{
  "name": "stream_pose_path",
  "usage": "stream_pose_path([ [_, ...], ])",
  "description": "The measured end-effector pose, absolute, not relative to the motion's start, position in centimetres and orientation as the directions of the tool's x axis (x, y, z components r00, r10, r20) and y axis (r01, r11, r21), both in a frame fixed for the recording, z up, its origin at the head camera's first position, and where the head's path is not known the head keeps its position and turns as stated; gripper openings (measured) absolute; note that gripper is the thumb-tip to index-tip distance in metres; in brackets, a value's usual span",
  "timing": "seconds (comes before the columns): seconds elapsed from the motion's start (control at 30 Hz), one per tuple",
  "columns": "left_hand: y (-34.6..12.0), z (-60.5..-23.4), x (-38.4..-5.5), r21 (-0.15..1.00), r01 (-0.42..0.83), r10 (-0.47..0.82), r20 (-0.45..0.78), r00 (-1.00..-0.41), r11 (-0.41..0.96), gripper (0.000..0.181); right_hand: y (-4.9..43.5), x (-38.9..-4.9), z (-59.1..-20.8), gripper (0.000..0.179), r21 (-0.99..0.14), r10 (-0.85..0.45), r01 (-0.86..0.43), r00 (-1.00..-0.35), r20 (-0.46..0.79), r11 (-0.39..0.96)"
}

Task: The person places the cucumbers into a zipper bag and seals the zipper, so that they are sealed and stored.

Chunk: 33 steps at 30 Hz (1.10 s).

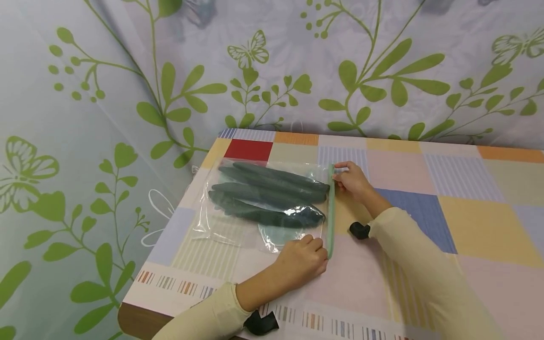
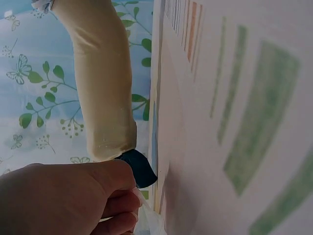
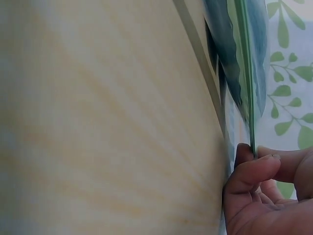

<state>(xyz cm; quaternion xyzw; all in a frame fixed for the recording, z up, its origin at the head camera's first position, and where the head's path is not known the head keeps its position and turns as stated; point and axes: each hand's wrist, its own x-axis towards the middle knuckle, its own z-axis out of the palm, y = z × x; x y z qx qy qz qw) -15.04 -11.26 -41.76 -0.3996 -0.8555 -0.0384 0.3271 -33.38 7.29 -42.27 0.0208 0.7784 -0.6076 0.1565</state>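
Observation:
A clear zip bag [image 1: 203,229] lies flat on the table with several long dark green cucumbers [image 1: 263,215] inside, side by side. Its green zip strip [image 1: 331,212] runs along the right edge. At the near end of that strip, my left hand [image 1: 302,262] grips the bag's corner, fingers curled. My right hand [image 1: 353,181] pinches the far end between thumb and fingers. The right wrist view shows the strip's edge [image 3: 251,117] running down into the pinching right hand [image 3: 269,191]. In the left wrist view, the left hand [image 2: 73,196] holds a bit of clear film.
A patchwork-patterned cloth [image 1: 484,222] covers the table, whose brown wooden edge [image 1: 142,323] shows at the near left corner. Behind and to the left hangs a curtain [image 1: 272,71] with green leaves and butterflies. Black devices [image 1: 360,230] sit at both wrists.

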Motion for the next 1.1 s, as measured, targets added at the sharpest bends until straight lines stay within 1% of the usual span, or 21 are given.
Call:
stream_pose_path([
  [0.2, -11.4, -41.8, -14.9, -0.192, 0.718, 0.668, 0.579, -0.468, 0.670, 0.016, 7.5, -33.8, -42.2, 0.044, -0.937, -0.153, 0.232, -0.948, -0.277, 0.259],
  [0.6, -11.2, -42.0, -14.4, -0.178, 0.736, 0.682, 0.561, -0.470, 0.653, 0.015, 8.1, -33.9, -42.9, 0.044, -0.932, -0.087, 0.254, -0.955, -0.285, 0.259],
  [0.8, -11.5, -42.0, -14.7, -0.176, 0.755, 0.696, 0.556, -0.454, 0.632, 0.013, 8.4, -33.8, -43.1, 0.043, -0.938, -0.077, 0.240, -0.961, -0.267, 0.251],
  [0.87, -11.7, -42.1, -15.0, -0.171, 0.761, 0.697, 0.562, -0.446, 0.626, 0.012, 8.8, -33.6, -43.0, 0.043, -0.935, -0.084, 0.214, -0.965, -0.247, 0.284],
  [0.97, -12.0, -42.2, -15.5, -0.159, 0.769, 0.696, 0.565, -0.443, 0.619, 0.011, 10.1, -33.2, -42.9, 0.042, -0.911, -0.104, 0.171, -0.969, -0.225, 0.375],
  [1.1, -12.6, -42.2, -16.3, -0.139, 0.776, 0.700, 0.550, -0.457, 0.615, 0.010, 13.2, -32.6, -42.8, 0.048, -0.854, -0.156, 0.146, -0.954, -0.255, 0.500],
])
